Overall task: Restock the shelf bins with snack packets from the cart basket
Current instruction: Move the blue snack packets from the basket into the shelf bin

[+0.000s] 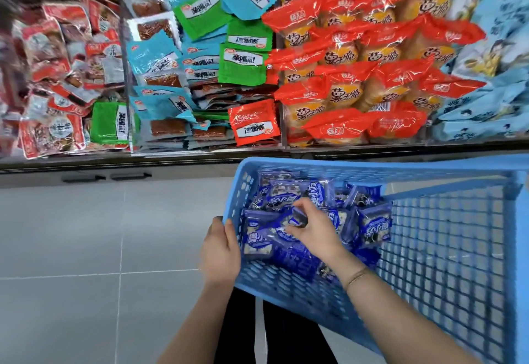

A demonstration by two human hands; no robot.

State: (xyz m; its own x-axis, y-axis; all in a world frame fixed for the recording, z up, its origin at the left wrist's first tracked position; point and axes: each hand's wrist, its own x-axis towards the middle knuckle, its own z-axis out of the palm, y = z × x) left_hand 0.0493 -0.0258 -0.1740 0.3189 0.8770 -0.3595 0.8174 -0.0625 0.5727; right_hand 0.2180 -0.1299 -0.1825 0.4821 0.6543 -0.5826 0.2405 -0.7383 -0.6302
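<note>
Head view: right fingers (pixel 304 206) pinch a blue packet (pixel 298 219); left fingers (pixel 230 230) grip basket rim (pixel 372 163).

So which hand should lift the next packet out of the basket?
Right: the right hand is inside the blue basket, fingers pinching a dark blue snack packet, while the left hand grips the basket's rim.

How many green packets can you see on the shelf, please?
4. One green packet lies high in the middle bin, a second and a third sit below it to the right, and a fourth is at the front of the left bin. Others may be buried.
</note>
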